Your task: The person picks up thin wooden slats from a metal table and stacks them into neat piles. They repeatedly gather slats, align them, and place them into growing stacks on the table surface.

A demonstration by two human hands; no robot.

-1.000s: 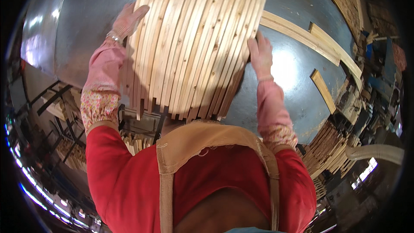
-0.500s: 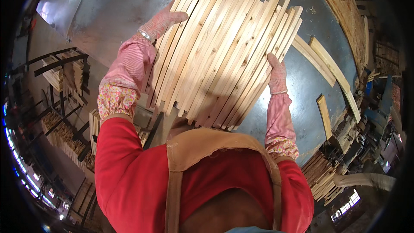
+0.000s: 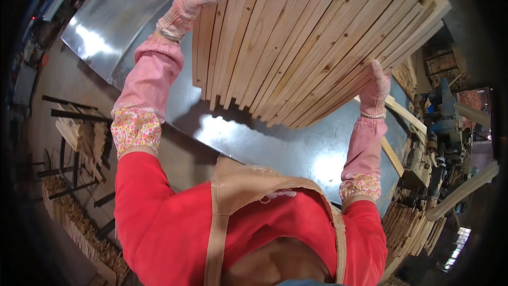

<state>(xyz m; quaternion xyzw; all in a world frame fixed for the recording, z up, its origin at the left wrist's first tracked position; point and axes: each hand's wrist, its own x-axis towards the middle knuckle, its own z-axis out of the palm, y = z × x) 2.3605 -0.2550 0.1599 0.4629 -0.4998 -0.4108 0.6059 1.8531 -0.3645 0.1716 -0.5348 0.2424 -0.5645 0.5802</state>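
Note:
A wide row of pale wooden strips (image 3: 296, 37), laid side by side with uneven ends, is squeezed between my two gloved hands. At its left side my left hand (image 3: 190, 8) presses, the thumb lying over the top of the strips and the other fingers hidden. My right hand (image 3: 375, 87) grips the right side near the closer end, its thumb pointing up along the edge. The near ends of the strips are above a shiny metal table (image 3: 254, 137), with a shadow beneath them. Whether the far ends touch the table cannot be seen.
Loose wooden strips (image 3: 391, 156) lie on the table at the right. Beyond it are machinery (image 3: 442, 122), a pale flexible hose (image 3: 460, 190) and stacked wood (image 3: 407, 228). A dark metal rack (image 3: 79, 116) holding wood stands on the left, with more stacked strips (image 3: 79, 228) below.
Both hands have carried the bundle of strips forward, away from my body, and it now sits higher in view. More of the table shows between the bundle and my apron.

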